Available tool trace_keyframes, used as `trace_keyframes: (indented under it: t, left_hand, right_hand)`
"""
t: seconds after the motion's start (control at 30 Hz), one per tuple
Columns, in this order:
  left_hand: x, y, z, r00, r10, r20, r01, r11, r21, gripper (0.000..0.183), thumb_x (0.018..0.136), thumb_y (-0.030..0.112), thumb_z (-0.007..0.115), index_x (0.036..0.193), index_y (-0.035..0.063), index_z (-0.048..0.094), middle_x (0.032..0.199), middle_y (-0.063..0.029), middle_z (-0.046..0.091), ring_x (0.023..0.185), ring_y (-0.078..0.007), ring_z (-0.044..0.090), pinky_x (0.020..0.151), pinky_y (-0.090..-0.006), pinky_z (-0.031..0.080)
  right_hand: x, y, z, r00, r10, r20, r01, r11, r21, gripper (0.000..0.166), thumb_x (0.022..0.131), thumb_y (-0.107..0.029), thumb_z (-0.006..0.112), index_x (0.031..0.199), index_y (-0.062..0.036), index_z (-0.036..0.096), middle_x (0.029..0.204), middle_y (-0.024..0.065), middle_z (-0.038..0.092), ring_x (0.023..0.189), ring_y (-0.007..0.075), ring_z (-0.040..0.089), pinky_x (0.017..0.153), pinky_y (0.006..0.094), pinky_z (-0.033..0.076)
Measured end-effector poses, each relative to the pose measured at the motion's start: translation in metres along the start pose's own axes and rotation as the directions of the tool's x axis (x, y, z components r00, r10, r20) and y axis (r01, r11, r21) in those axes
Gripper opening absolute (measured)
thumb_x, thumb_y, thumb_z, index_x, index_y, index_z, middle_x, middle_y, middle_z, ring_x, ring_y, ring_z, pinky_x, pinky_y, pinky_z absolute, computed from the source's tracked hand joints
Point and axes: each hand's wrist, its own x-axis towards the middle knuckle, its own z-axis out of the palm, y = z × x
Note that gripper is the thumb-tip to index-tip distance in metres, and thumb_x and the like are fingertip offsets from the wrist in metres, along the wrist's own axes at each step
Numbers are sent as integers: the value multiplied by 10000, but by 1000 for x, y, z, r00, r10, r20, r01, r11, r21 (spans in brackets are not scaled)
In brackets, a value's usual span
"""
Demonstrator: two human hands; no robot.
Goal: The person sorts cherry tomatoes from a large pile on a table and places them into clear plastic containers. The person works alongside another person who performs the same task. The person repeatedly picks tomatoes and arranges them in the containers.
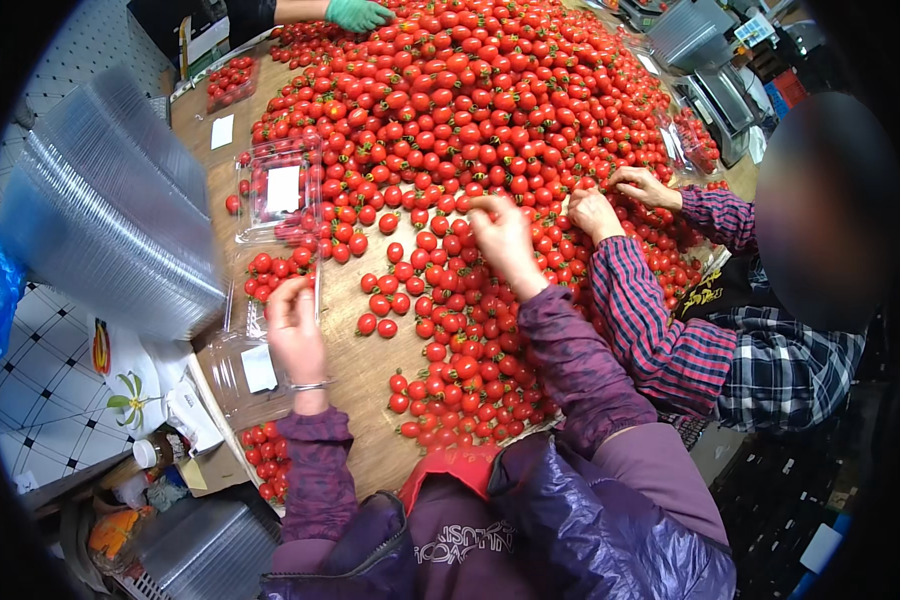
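A large heap of red cherry tomatoes with green stems covers much of a wooden table. My left hand is over the near edge of a clear plastic clamshell box that has tomatoes in its far part. Its fingers are bent; whether they hold a tomato cannot be told. My right hand, somewhat blurred, is at the near side of the heap with its fingertips close to the tomatoes, and its grip is unclear. Another clear clamshell box with a white label lies beyond my left hand.
Tall nested stacks of clear plastic boxes stand at the left edge. A co-worker's two hands are among the tomatoes right of mine. Another person's green-gloved hand rests at the far side. Scales and filled boxes stand far right.
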Motion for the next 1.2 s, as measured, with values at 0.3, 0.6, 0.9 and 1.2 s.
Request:
trace_keyframes:
  t: [0.3, 0.6, 0.9, 1.2]
  left_hand:
    - [-30, -10, 102, 902, -42, 429, -20, 990, 140, 224, 795, 62, 645, 1015, 24, 641, 944, -107, 596, 832, -217, 591, 747, -307, 473]
    - [11, -8, 161, 783, 183, 595, -396, 883, 250, 291, 801, 130, 622, 1081, 47, 619, 1095, -129, 584, 992, -296, 565, 862, -369, 465]
    - [45, -16, 237, 629, -3, 777, -657, 532, 534, 317, 777, 156, 591, 1087, 95, 605, 1082, -121, 595, 1079, -297, 519, 926, -462, 384]
    - [43, -28, 229, 613, 39, 789, -607, 662, 439, 301, 767, 137, 601, 1051, 41, 572, 1028, -161, 583, 1030, -341, 523, 852, -440, 444]
  right_hand:
    - [45, 50, -22, 994, 100, -34, -104, 870, -483, 419, 743, -224, 679, 1133, -101, 589, 1175, 150, 534, 1057, 339, 522, 907, 427, 446]
    - [53, 32, -23, 936, 301, 185, -138, 795, -591, 528, 723, -225, 714, 1207, -189, 505, 1193, 173, 453, 1016, 382, 577, 852, 468, 485]
    - [38, 39, -22, 962, 247, 119, -153, 843, -515, 474, 742, -284, 729, 1182, -191, 582, 1245, 194, 458, 1043, 367, 574, 863, 435, 489]
    - [41, 39, -7, 980, 194, 42, -147, 849, -508, 394, 712, -338, 729, 1048, -142, 673, 1248, 181, 474, 1102, 338, 530, 903, 462, 439]
